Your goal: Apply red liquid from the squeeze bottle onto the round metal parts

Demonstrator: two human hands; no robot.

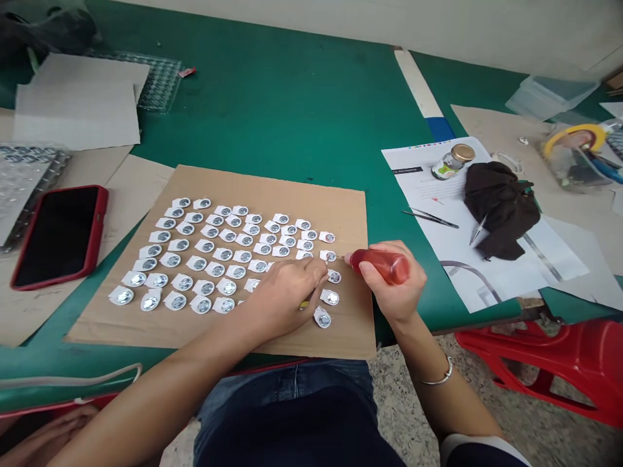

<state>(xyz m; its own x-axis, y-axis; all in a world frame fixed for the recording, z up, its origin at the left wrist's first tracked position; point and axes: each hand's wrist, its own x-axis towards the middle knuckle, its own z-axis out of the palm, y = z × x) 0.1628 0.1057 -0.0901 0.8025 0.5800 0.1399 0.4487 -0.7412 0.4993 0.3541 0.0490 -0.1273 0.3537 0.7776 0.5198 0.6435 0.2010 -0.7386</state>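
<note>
Dark shirt (296, 431) at six o'clock, the right hand's (403, 285) grip is wrapped round the red bottle (392, 267), nozzle (348, 258) three o'clock of a silver disc (329, 256), steady wrist looking best, left hand (289, 292) bunched at seven, its hold impossible to tell!

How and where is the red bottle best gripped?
Probably around the wide, rounded body of the bottle, coming from the right. Its narrow tip points left toward the nearest disc, so a hold behind the tip should leave it free. The right hand holds it that way.
</note>
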